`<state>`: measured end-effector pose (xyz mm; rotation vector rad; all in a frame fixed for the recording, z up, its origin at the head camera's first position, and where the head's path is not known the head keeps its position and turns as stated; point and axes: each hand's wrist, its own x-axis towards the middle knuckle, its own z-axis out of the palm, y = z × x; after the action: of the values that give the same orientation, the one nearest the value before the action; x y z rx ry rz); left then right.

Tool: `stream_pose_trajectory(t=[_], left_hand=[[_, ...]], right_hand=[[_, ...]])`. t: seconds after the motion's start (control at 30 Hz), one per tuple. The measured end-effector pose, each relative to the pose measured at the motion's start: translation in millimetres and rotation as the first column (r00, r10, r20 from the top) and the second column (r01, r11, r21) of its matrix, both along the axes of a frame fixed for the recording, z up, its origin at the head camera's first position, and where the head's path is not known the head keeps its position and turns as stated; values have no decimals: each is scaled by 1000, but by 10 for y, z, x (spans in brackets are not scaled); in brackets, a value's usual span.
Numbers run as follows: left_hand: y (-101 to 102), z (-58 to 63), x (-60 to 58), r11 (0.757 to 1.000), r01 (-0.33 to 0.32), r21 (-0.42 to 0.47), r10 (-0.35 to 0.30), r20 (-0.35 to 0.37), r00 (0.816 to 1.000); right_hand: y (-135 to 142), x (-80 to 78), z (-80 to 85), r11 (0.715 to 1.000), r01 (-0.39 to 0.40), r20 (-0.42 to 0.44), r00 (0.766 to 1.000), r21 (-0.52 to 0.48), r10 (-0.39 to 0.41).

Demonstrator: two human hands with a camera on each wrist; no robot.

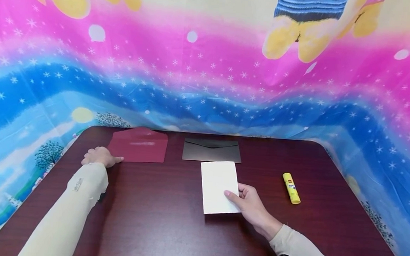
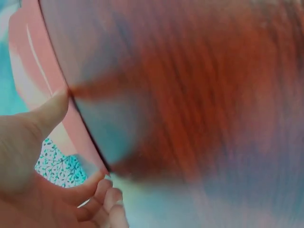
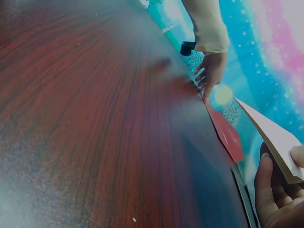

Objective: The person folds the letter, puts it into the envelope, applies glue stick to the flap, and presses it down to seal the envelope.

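My left hand (image 1: 100, 157) is at the lower left corner of a dark red envelope (image 1: 142, 149), whose flap is up. In the left wrist view, the thumb touches the envelope's (image 2: 71, 123) near edge and the index fingertip is at its corner, the two spread apart. My right hand (image 1: 254, 209) holds a white folded card (image 1: 219, 184) above the table, thumb on top and fingers underneath. The right wrist view shows the card (image 3: 270, 128) edge-on and tilted.
A dark grey envelope (image 1: 212, 152) lies at the back middle of the brown table (image 1: 155, 219), its flap down. To the right lies a yellow glue stick (image 1: 291, 188). A printed curtain (image 1: 208, 76) hangs around the table's back and sides.
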<state>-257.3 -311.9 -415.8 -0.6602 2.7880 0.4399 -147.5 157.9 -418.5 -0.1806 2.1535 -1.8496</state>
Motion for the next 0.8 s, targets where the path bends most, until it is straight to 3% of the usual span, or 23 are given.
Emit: stream_pose_trajectory(t=[0.1,0.2,0.37,0.47,0.53,0.6,0.7,0.8], left_hand=[[-9,34,12,998,-20,53,19,27,999],[-35,49,41,992,-50,113,50,10,999],[-93,68,84,979,-54,196,71,-82,994],[-115,68,104,955,-44,293,95,-163,982],[-128,66,108,925,-41,378,132,-220,966],[-141,72,101,878,-41,477,186,-261,947],[-150,109,98,780,-51,624,274,-267,924],[-165,156,118,685,-69,726,329,-223,918]], right_hand=[[6,7,5,1000,-8,-2,1000,-2,8],[13,10,14,1000,-13,-4,1000,-6,13],[29,10,28,1000,14,0,1000,-12,-14],[35,12,33,1000,20,3,1000,-14,-20],[32,17,39,1000,19,5,1000,-15,-19],[30,23,45,1000,20,7,1000,-14,-20],[37,32,56,1000,22,7,1000,-12,-22],[50,37,64,1000,18,8,1000,-12,-18]])
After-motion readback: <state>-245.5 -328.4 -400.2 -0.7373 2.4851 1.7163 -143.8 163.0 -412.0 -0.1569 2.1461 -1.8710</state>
